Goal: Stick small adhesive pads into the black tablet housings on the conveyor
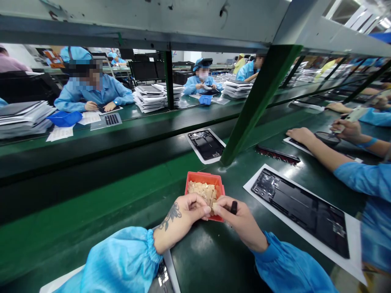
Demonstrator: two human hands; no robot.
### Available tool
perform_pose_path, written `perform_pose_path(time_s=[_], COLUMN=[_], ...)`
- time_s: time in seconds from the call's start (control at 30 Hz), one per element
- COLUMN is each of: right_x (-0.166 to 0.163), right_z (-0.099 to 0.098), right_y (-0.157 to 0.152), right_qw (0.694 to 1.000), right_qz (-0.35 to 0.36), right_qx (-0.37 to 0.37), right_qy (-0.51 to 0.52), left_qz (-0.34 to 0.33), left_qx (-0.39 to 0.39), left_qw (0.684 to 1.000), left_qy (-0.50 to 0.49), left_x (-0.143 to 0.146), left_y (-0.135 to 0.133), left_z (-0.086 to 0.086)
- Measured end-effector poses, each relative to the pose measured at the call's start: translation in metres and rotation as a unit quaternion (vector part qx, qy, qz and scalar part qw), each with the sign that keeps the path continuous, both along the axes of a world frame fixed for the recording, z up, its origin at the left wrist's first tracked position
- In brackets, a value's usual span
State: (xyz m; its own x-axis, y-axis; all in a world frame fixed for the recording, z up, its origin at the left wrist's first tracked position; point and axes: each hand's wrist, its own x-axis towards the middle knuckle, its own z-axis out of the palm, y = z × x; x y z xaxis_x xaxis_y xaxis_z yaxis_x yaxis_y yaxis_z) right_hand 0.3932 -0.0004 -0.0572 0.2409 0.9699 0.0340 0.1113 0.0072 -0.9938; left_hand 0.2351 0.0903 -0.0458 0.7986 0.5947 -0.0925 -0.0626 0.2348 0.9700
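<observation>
Both my hands meet over the near edge of a small red bin (204, 176) filled with small tan pieces (200, 189). My left hand (186, 209) is closed in a pinch, thumb against forefinger; whatever lies between those fingertips is too small to make out. A small tan piece (214, 206) shows at the pinched fingertips of my right hand (240, 219), right beside the left ones. From the same right hand sticks out the end of a black rod-shaped tool (233, 207), the rest of it hidden by the fingers.
A black device panel (301, 211) lies on white paper to the right, another panel (206, 144) beyond the bin. A third (163, 278) is partly under my left sleeve. A green post (259, 106) rises behind the bin. A co-worker's hands (302, 136) work at right; others sit opposite.
</observation>
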Motion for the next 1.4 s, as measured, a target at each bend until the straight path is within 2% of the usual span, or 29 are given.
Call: perform_pose_path(time_s=[0.1, 0.17, 0.23, 0.3, 0.33, 0.37, 0.43, 0.53, 0.63, 0.7, 0.77, 0.83, 0.87, 0.93, 1.03, 1.13, 1.23, 1.4], right_x=[0.002, 0.004, 0.005, 0.005, 0.006, 0.006, 0.006, 0.005, 0.005, 0.004, 0.003, 0.002, 0.001, 0.0, -0.001, -0.003, -0.006, -0.006], right_z=[-0.001, -0.002, -0.004, -0.007, -0.009, -0.01, -0.011, -0.011, -0.008, -0.007, -0.006, -0.005, -0.004, -0.003, -0.003, -0.004, -0.003, -0.001], right_y=[-0.001, -0.002, -0.001, -0.001, 0.0, 0.0, 0.0, 0.0, -0.001, -0.001, -0.002, -0.003, -0.003, -0.003, -0.003, -0.004, -0.007, -0.009], right_qw=[0.999, 0.997, 0.995, 0.993, 0.993, 0.993, 0.993, 0.994, 0.995, 0.996, 0.997, 0.998, 0.998, 0.997, 0.988, 0.967, 0.955, 0.955], right_qz=[-0.031, -0.067, -0.099, -0.115, -0.118, -0.118, -0.113, -0.105, -0.094, -0.084, -0.068, -0.05, -0.043, -0.04, -0.086, -0.116, -0.085, -0.055], right_qx=[0.014, 0.027, 0.03, 0.023, 0.02, 0.018, 0.015, 0.014, 0.014, 0.013, 0.013, 0.016, 0.017, 0.018, 0.04, 0.094, 0.144, 0.152], right_qy=[0.0, 0.001, -0.001, -0.002, -0.003, -0.005, -0.008, -0.013, -0.017, -0.016, -0.018, -0.028, -0.036, -0.057, -0.124, -0.207, -0.245, -0.247], left_qz=[0.012, 0.063, 0.125, 0.15, 0.141, 0.124, 0.093, 0.075, 0.094, 0.091, 0.053, 0.008, -0.002, 0.002, 0.027, 0.05, 0.063, 0.05], left_qx=[-0.02, 0.034, 0.183, 0.36, 0.428, 0.474, 0.512, 0.501, 0.418, 0.293, 0.131, -0.004, -0.046, -0.079, -0.045, 0.072, 0.171, 0.233], left_qw=[1.0, 0.997, 0.972, 0.912, 0.88, 0.856, 0.836, 0.848, 0.893, 0.945, 0.987, 1.0, 0.999, 0.997, 0.998, 0.995, 0.982, 0.969], left_qy=[-0.01, 0.014, 0.07, 0.13, 0.151, 0.164, 0.172, 0.157, 0.138, 0.117, 0.075, 0.028, 0.014, 0.009, 0.023, 0.044, 0.05, 0.061], left_x=[0.0, 0.0, 0.002, 0.005, 0.006, 0.007, 0.009, 0.01, 0.009, 0.008, 0.007, 0.005, 0.005, 0.003, 0.002, 0.001, 0.001, 0.0], left_y=[0.003, 0.007, 0.012, 0.017, 0.018, 0.019, 0.02, 0.02, 0.019, 0.017, 0.013, 0.009, 0.007, 0.003, 0.002, 0.002, 0.002, 0.0], left_z=[-0.001, -0.002, -0.002, -0.003, -0.004, -0.006, -0.01, -0.015, -0.014, -0.009, -0.004, 0.001, 0.002, 0.003, 0.003, 0.005, 0.008, 0.008])
